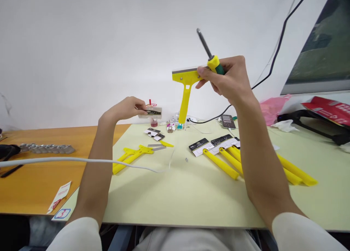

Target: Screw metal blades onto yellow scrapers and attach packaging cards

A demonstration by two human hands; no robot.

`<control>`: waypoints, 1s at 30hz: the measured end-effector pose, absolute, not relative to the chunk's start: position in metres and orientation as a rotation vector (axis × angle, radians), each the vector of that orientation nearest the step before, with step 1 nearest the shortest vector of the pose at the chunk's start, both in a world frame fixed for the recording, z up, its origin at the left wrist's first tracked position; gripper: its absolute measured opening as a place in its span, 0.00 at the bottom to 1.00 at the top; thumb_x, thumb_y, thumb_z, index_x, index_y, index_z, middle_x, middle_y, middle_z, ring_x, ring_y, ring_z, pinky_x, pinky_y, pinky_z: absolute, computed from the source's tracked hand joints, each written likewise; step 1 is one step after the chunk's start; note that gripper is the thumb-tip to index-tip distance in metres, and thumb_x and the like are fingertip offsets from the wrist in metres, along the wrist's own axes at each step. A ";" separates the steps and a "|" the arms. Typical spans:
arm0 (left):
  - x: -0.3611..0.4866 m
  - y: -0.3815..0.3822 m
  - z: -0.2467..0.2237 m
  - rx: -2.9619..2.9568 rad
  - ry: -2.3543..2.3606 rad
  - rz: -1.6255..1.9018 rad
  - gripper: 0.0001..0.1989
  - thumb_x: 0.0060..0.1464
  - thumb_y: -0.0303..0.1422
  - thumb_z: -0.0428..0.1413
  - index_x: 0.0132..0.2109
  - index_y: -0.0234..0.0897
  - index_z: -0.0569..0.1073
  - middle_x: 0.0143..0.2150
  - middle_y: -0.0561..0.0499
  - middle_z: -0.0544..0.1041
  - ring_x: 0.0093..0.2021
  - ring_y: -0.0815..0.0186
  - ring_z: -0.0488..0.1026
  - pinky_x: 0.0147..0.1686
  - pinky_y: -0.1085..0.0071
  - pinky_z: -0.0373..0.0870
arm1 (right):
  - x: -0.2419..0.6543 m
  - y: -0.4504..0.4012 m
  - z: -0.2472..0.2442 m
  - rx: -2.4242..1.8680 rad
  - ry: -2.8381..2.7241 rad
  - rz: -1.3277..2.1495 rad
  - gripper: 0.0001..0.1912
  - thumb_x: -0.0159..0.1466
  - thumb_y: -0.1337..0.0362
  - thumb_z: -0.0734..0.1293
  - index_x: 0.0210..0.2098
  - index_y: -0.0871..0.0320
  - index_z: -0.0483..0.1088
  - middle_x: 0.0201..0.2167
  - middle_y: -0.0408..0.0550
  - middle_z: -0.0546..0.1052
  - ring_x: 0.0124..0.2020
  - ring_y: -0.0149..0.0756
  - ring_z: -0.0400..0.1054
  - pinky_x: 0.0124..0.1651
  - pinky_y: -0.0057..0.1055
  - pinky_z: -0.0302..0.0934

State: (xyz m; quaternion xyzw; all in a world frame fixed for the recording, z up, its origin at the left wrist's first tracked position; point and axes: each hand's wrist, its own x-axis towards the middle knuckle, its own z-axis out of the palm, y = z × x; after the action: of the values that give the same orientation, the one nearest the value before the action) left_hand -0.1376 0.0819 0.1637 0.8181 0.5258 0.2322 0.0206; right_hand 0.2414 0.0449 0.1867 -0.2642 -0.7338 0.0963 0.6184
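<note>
High in front of the wall, my right hand point(232, 76) pinches a yellow scraper point(185, 98) by the end of its blade head, with the handle hanging down. Tucked in the same hand is a screwdriver point(213, 61) with a yellow and green handle, its shaft pointing up. My left hand point(127, 108) is closed on the edge of a small flat greyish piece with a black label point(153, 112), held above the table. Below it lie yellow scraper handles point(133, 158), thin grey blades point(157, 147) and small black-and-white cards point(154, 133).
On the right lie several yellow scrapers point(222, 165) with black-and-white card covers point(201, 147). Small screws or nuts point(186, 159) sit mid-table. A phone-like device point(228, 121) and a black stand point(306, 125) are farther back. A white cable point(82, 159) crosses the left foreground.
</note>
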 end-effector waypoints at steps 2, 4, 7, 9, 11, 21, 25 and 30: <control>-0.115 0.059 0.171 2.642 1.463 0.957 0.10 0.61 0.43 0.66 0.37 0.43 0.84 0.39 0.48 0.84 0.39 0.58 0.75 0.41 0.64 0.67 | 0.238 0.046 0.188 -0.551 -1.565 0.234 0.22 0.68 0.42 0.78 0.30 0.52 0.80 0.30 0.50 0.85 0.18 0.31 0.53 0.22 0.39 0.43; -0.097 0.042 0.173 2.764 1.287 1.090 0.10 0.64 0.43 0.65 0.39 0.43 0.85 0.43 0.48 0.85 0.43 0.58 0.78 0.45 0.64 0.69 | 0.237 0.046 0.189 -0.501 -1.448 0.233 0.23 0.69 0.41 0.77 0.30 0.51 0.78 0.32 0.50 0.86 0.17 0.31 0.52 0.24 0.41 0.42; -0.082 0.031 0.173 2.893 1.156 1.180 0.12 0.67 0.43 0.63 0.39 0.43 0.86 0.44 0.47 0.85 0.42 0.58 0.79 0.47 0.63 0.71 | 0.239 0.046 0.189 -0.473 -1.405 0.188 0.27 0.69 0.31 0.72 0.32 0.47 0.75 0.33 0.49 0.86 0.20 0.36 0.57 0.27 0.43 0.44; -0.079 0.030 0.172 2.932 1.128 1.203 0.12 0.68 0.42 0.62 0.40 0.42 0.86 0.44 0.46 0.85 0.41 0.58 0.79 0.49 0.61 0.73 | 0.242 0.047 0.189 -0.484 -1.459 0.150 0.31 0.68 0.24 0.65 0.34 0.44 0.73 0.32 0.49 0.85 0.24 0.42 0.62 0.29 0.45 0.45; -0.079 0.031 0.170 2.945 1.111 1.201 0.11 0.68 0.40 0.63 0.40 0.42 0.86 0.46 0.45 0.86 0.43 0.57 0.81 0.52 0.60 0.74 | 0.245 0.047 0.189 -0.512 -1.456 0.126 0.33 0.67 0.22 0.62 0.35 0.43 0.72 0.33 0.50 0.85 0.26 0.45 0.65 0.30 0.46 0.45; -0.075 0.036 0.166 2.913 0.999 1.222 0.08 0.68 0.35 0.61 0.38 0.43 0.80 0.56 0.43 0.86 0.72 0.43 0.73 0.73 0.43 0.66 | 0.248 0.045 0.190 -0.533 -1.394 0.145 0.34 0.63 0.19 0.63 0.40 0.41 0.76 0.28 0.52 0.84 0.36 0.59 0.73 0.33 0.50 0.50; -0.071 0.039 0.166 3.092 0.927 1.268 0.10 0.72 0.32 0.57 0.40 0.42 0.79 0.58 0.43 0.86 0.73 0.47 0.73 0.74 0.44 0.67 | 0.244 0.048 0.190 -0.445 -1.359 0.155 0.30 0.64 0.24 0.69 0.38 0.43 0.77 0.28 0.52 0.84 0.29 0.53 0.72 0.30 0.49 0.52; -0.065 0.036 0.164 3.357 0.844 1.490 0.12 0.74 0.27 0.52 0.44 0.41 0.79 0.65 0.43 0.84 0.72 0.52 0.76 0.68 0.46 0.75 | 0.222 0.050 0.191 -0.272 -1.149 0.094 0.28 0.67 0.35 0.76 0.26 0.50 0.73 0.22 0.47 0.79 0.17 0.37 0.68 0.19 0.37 0.43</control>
State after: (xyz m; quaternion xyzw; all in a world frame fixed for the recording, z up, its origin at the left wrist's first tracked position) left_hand -0.0652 0.0360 0.1644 0.8474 0.2131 0.3762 -0.3082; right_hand 0.2224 0.0495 0.1913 -0.1282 -0.5414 0.0442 0.8297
